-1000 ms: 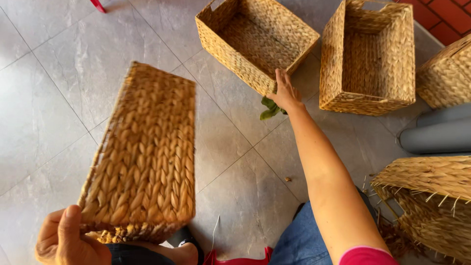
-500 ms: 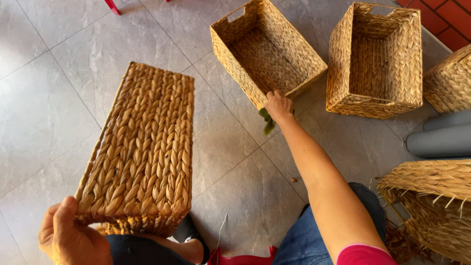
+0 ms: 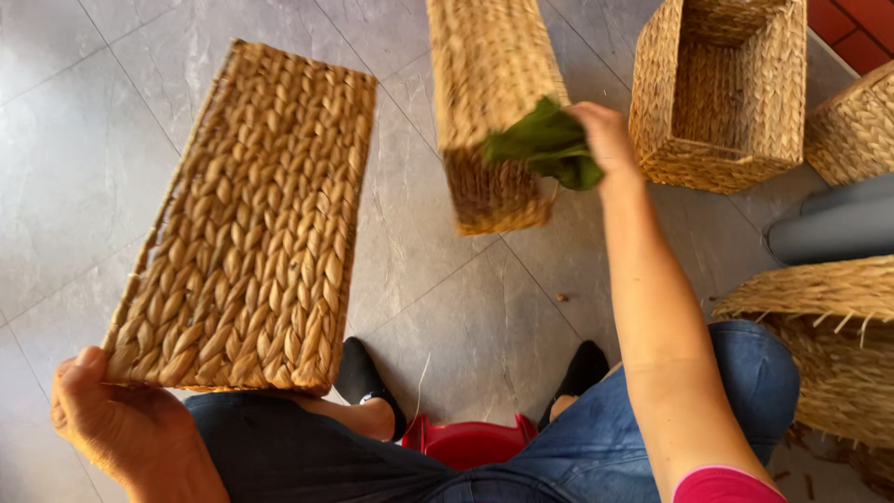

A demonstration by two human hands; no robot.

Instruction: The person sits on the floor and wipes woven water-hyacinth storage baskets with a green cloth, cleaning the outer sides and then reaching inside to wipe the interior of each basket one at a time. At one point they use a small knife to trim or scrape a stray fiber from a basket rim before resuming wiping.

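Observation:
My left hand grips the near corner of a long woven straw basket, held bottom-up over my lap. My right hand is stretched forward and holds a second woven basket by its rim. That basket hangs tilted in the air above the floor. A crumpled green piece, cloth or leaf, is pinched between the same hand and the basket's rim.
An open rectangular woven basket stands on the grey tiled floor at the upper right, with another basket beside it. A grey roll and a frayed, loose-ended basket lie to my right. A red stool shows between my legs.
My right hand reached the basket on the floor, took its rim together with the green piece, and lifted it towards me. The left hand's basket stayed put.

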